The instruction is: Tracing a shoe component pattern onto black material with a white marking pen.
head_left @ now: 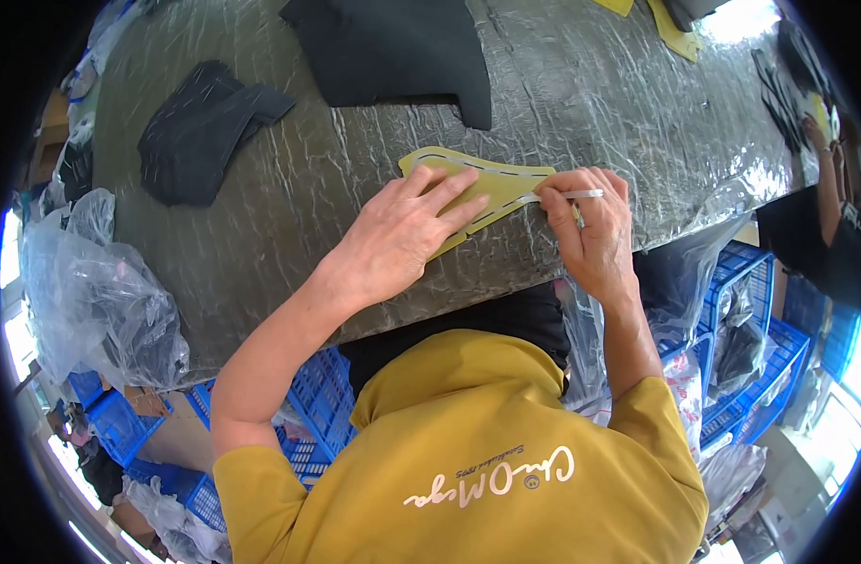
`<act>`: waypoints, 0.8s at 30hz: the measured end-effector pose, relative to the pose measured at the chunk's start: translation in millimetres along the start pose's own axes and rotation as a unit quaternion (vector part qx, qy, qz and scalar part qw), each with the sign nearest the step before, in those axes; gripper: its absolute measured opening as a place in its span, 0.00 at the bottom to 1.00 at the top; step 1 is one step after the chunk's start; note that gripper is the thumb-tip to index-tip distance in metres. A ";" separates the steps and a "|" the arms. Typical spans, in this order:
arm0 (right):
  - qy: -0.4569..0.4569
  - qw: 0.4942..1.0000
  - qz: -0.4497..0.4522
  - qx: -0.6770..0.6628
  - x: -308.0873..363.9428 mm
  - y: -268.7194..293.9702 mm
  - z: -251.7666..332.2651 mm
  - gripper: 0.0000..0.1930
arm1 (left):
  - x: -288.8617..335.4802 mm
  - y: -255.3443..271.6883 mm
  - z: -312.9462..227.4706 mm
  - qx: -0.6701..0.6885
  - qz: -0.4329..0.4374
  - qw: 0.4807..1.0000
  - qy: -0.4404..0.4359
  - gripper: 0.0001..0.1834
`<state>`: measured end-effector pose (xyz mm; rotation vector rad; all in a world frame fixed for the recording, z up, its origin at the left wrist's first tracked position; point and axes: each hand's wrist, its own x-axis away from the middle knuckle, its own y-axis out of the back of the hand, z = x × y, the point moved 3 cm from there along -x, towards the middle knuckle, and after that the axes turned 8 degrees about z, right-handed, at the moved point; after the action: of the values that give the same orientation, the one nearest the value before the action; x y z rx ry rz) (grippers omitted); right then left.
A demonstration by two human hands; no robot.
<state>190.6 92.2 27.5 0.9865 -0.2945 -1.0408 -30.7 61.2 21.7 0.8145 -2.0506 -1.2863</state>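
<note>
A yellow pattern template lies on the table, with a dashed dark and white line along its upper and lower edges. My left hand rests flat on its left part with the fingers spread, hiding some of it. At the template's right end, my right hand pinches a slim white pen. Its tip end points left, at the lower dashed line; whether it touches there I cannot tell.
A stack of dark fabric pieces lies at the far side of the wrinkled film-covered table, and a smaller pile sits farther left. Clear plastic bags hang at the left edge. Blue crates stand right. Another person's arm shows far right.
</note>
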 end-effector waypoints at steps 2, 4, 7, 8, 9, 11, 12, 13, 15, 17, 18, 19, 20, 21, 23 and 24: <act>0.008 1.000 0.005 -0.012 -0.6 -2.2 2.9 0.02 | -0.4 0.9 -0.6 0.000 -0.003 1.000 -0.002 0.34; 0.018 0.999 0.009 -0.026 -0.9 -1.0 2.8 0.02 | -0.6 1.6 -0.8 -0.006 -0.002 1.000 0.001 0.33; -0.002 1.000 -0.019 0.017 0.6 6.9 -5.4 0.02 | -1.2 0.6 -0.8 0.000 -0.006 1.000 -0.002 0.33; -0.010 0.999 -0.024 0.019 2.3 7.6 -9.0 0.02 | -1.4 1.6 -1.5 -0.001 -0.007 1.000 -0.004 0.33; -0.018 0.999 -0.029 0.021 3.7 8.0 -11.4 0.02 | -1.0 2.5 -2.1 -0.001 -0.002 1.000 0.000 0.33; -0.023 0.998 -0.042 0.027 5.1 6.0 -12.3 0.02 | -0.2 2.2 -3.0 -0.001 0.004 1.000 0.001 0.34; -0.026 0.998 -0.053 0.031 5.9 6.0 -12.6 0.02 | 0.4 1.5 -3.6 -0.002 0.004 1.000 0.003 0.33; -0.027 0.998 -0.055 0.033 5.8 7.3 -12.6 0.02 | 0.9 2.0 -4.0 -0.004 0.003 1.000 0.005 0.33; -0.070 0.995 -0.053 0.052 6.6 9.5 -14.9 0.03 | 1.6 1.2 -5.1 -0.004 0.001 1.000 0.003 0.33; -0.060 0.996 -0.049 0.035 5.7 8.5 -11.9 0.03 | 1.0 1.1 -5.4 -0.004 -0.001 1.000 0.002 0.33; -0.049 0.998 -0.043 0.017 5.4 7.8 -11.0 0.03 | 0.8 0.9 -4.8 0.000 0.002 1.000 0.004 0.33; -0.049 0.998 -0.044 0.017 4.7 8.4 -13.1 0.03 | 0.5 0.9 -4.1 0.004 0.005 1.000 0.008 0.33; -0.045 0.997 -0.057 0.039 3.7 10.2 -16.3 0.03 | -0.4 0.2 -3.4 0.004 0.005 1.000 0.008 0.33; -0.040 0.995 -0.071 0.061 2.6 12.3 -18.9 0.03 | -1.8 -0.9 -2.6 -0.007 0.002 1.000 0.004 0.31; -0.066 0.993 -0.061 0.071 0.1 17.3 -21.4 0.04 | -3.0 -1.4 -2.2 -0.019 -0.002 1.000 0.003 0.30; -0.092 0.991 -0.052 0.084 -3.0 19.7 -23.5 0.06 | -5.0 -0.2 -3.7 -0.031 -0.004 1.000 0.002 0.29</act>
<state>215.3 110.3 30.8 1.0659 -0.4932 -1.2207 -24.7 62.8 22.2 0.7985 -1.9952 -1.3450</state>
